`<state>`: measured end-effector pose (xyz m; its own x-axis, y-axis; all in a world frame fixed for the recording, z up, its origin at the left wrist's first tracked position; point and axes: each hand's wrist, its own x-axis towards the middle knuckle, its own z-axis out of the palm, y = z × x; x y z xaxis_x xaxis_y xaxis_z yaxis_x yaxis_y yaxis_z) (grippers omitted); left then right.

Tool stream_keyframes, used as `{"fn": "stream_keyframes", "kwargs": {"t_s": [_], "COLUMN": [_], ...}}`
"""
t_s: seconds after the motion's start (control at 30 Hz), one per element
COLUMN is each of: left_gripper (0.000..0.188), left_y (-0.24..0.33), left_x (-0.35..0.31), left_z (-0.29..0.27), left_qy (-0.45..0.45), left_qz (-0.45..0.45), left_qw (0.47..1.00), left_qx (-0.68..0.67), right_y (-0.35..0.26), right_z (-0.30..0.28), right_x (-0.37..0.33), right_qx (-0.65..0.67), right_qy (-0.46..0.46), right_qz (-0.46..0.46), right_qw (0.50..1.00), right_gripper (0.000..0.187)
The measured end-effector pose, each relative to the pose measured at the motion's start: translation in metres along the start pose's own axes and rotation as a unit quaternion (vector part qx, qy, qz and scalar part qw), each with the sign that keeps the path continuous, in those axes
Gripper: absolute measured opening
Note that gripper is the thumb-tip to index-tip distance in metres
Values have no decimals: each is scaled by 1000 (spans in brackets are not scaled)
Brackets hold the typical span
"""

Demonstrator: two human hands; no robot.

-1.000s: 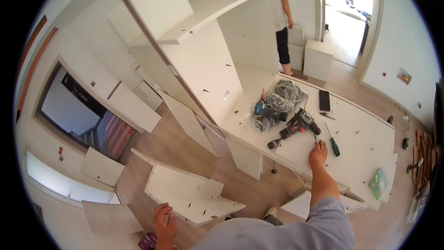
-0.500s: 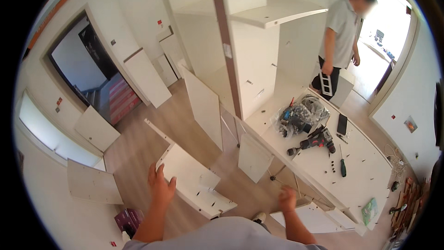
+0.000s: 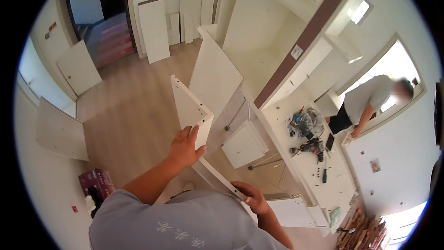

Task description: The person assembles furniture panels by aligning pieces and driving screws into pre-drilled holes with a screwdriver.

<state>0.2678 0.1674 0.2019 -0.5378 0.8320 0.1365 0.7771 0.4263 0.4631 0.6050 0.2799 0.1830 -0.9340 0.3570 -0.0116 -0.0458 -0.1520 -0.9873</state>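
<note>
A white board assembly (image 3: 205,132), made of panels joined at a corner with dark holes along their edges, stands tilted in front of my body. My left hand (image 3: 186,147) grips it just below that corner, fingers over the edge and thumb on the near side. Lower down, toward my belly, my right hand (image 3: 253,198) is closed around the end of its long edge. Part of the assembly's lower side is hidden by my hands and shirt. Beyond it, a large white panel (image 3: 215,67) leans against the tall cabinet frame with a brown edge (image 3: 307,41).
On the white cabinet board (image 3: 335,190) to the right lie a power drill (image 3: 312,148), a green-handled screwdriver (image 3: 324,175) and a plastic bag of hardware (image 3: 303,122). A co-worker (image 3: 370,99) bends over behind it. A purple box (image 3: 96,181) sits at the left wall.
My right hand has come down from the air onto the assembly, which now stands more upright. My left hand has shifted right with it. The co-worker has bent over.
</note>
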Motion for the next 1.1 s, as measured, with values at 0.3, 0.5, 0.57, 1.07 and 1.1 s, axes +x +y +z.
{"fn": "stream_keyframes", "kwargs": {"t_s": [0.3,0.5,0.57,1.07,1.1], "left_gripper": [81,81,80,38,36], "left_y": [-4,-5,-25,-285,-283], "left_x": [17,31,21,-302,-307], "left_z": [-10,10,13,233,224], "left_qy": [-52,-30,-22,-481,-494], "left_qz": [52,84,59,-83,-85], "left_qw": [997,982,936,872,863], "left_qx": [19,-165,-346,30,58], "right_y": [-48,-30,-24,-21,-24], "right_z": [57,28,13,-38,-43], "right_x": [51,72,74,65,66], "right_qx": [-564,-602,-588,-533,-538], "right_qy": [65,95,90,30,13], "right_qz": [243,297,301,281,274], "right_qw": [786,735,745,797,797], "right_gripper": [53,56,56,51,50]}}
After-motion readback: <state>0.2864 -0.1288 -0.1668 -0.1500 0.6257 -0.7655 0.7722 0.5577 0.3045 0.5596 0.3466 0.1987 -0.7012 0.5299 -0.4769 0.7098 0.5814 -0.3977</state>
